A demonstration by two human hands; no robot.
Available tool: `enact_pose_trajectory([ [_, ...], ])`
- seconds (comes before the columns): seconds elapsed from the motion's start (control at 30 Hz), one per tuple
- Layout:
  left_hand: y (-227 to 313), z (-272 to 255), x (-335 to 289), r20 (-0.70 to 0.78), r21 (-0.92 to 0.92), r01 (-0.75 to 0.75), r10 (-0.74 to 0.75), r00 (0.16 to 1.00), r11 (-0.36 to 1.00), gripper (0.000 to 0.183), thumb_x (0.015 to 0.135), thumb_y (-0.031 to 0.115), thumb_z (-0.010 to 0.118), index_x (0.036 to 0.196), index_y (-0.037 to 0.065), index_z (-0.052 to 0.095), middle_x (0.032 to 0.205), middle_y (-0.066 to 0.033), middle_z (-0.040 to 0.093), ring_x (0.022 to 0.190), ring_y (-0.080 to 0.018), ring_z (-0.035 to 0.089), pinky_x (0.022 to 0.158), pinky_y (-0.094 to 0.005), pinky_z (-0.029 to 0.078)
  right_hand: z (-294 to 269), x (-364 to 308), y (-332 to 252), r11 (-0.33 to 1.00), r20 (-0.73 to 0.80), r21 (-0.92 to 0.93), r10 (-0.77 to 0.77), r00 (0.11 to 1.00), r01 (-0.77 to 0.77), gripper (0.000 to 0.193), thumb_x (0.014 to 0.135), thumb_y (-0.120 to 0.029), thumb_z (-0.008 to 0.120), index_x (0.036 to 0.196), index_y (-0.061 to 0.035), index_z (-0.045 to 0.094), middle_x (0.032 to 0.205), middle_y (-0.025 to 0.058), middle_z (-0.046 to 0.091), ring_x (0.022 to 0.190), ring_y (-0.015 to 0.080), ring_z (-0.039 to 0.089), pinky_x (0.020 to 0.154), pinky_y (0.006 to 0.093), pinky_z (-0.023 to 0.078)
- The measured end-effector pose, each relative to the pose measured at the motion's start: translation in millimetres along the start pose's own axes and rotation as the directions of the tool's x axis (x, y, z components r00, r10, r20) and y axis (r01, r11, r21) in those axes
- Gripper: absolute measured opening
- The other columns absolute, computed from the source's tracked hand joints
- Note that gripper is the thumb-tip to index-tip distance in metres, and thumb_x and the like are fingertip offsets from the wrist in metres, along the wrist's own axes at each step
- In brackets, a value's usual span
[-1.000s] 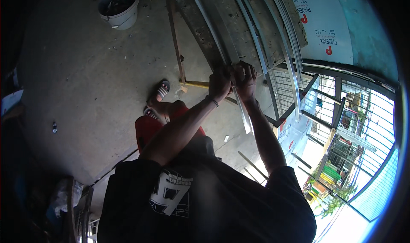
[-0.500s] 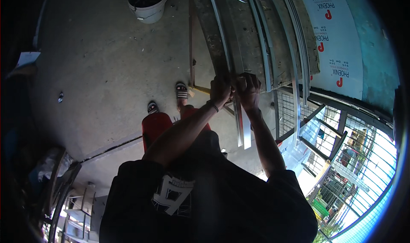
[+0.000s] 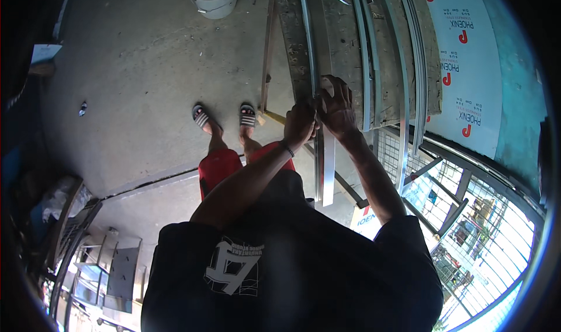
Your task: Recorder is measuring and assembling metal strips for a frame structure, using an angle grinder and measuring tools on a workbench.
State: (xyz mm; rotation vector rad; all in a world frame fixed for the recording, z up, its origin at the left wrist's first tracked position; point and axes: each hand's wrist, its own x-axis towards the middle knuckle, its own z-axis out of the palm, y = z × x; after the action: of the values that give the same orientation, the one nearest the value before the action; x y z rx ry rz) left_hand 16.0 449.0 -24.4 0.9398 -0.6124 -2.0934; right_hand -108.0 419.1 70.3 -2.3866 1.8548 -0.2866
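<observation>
Two long metal strips lie side by side along the left part of a worn wooden bench top, their near ends jutting out past its edge. My left hand (image 3: 301, 123) is closed at the narrow metal strip (image 3: 311, 34), its fingertips turned inward and mostly hidden. Just to the right, my right hand (image 3: 338, 110) bends its fingers over the wider flat metal strip (image 3: 328, 168). A pale patch shows under its fingers, too small to name. The thumbs of both hands come close together over the strips.
Several more metal strips (image 3: 403, 69) lie lengthwise on the wooden bench top (image 3: 345, 46). A printed sheet (image 3: 467, 57) stretches along its right side. A white bucket (image 3: 215, 6) stands on the floor at the far left of the bench. Metal frames and mesh (image 3: 461, 203) are at lower right.
My right hand has moved a little farther up the strip, its fingers less tightly bent. My left hand stays at the strips. My left foot has shifted farther from the right one.
</observation>
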Motion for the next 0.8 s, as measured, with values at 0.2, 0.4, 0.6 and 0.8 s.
enact_pose_trajectory([
  [0.2, 39, -5, -33, -0.099, 0.25, 0.081, -0.057, 0.993, 0.965, 0.021, 0.101, 0.019, 0.056, 0.094, 0.0, 0.06, 0.059, -0.0094, 0.062, 0.043, -0.0165, 0.059, 0.04, -0.0311, 0.047, 19, 7, 10, 0.967, -0.01, -0.209, -0.151, 0.988, 0.146, 0.03, 0.074, -0.016, 0.076, 0.102, -0.0062, 0.069, 0.137, 0.0181, 0.053, 0.128, 0.0353, 0.05, 0.104, 0.0507, 0.04],
  [0.4, 56, -30, -44, -0.107, 0.262, 0.046, -0.019, 0.994, 0.964, 0.022, 0.099, 0.017, 0.063, 0.087, -0.001, 0.059, 0.063, -0.0103, 0.064, 0.043, -0.0131, 0.056, 0.038, -0.0268, 0.04, 20, 17, 6, 0.942, 0.006, -0.242, -0.24, 0.971, 0.234, 0.015, 0.075, -0.015, 0.072, 0.086, -0.0055, 0.071, 0.137, 0.0178, 0.057, 0.129, 0.0317, 0.051, 0.102, 0.0478, 0.039],
  [0.6, 71, -49, -45, -0.044, 0.208, 0.06, -0.053, 0.998, 0.976, 0.024, 0.099, 0.022, 0.063, 0.09, -0.001, 0.06, 0.066, -0.0102, 0.066, 0.045, -0.0118, 0.058, 0.039, -0.0256, 0.04, 27, 14, 8, 0.913, 0.16, -0.286, -0.255, 0.954, 0.292, 0.034, 0.078, -0.009, 0.063, 0.109, 0.0019, 0.07, 0.147, 0.02, 0.049, 0.136, 0.0332, 0.045, 0.109, 0.0573, 0.032],
  [0.8, 72, -61, -49, -0.021, 0.189, 0.123, -0.121, 0.992, 0.974, 0.025, 0.099, 0.024, 0.063, 0.094, -0.001, 0.06, 0.067, -0.011, 0.067, 0.047, -0.012, 0.059, 0.042, -0.0256, 0.042, 26, 27, 5, 0.877, 0.11, -0.392, -0.256, 0.961, 0.278, 0.028, 0.08, -0.006, 0.061, 0.105, 0.0057, 0.066, 0.155, 0.02, 0.039, 0.143, 0.0345, 0.037, 0.112, 0.0629, 0.027],
])
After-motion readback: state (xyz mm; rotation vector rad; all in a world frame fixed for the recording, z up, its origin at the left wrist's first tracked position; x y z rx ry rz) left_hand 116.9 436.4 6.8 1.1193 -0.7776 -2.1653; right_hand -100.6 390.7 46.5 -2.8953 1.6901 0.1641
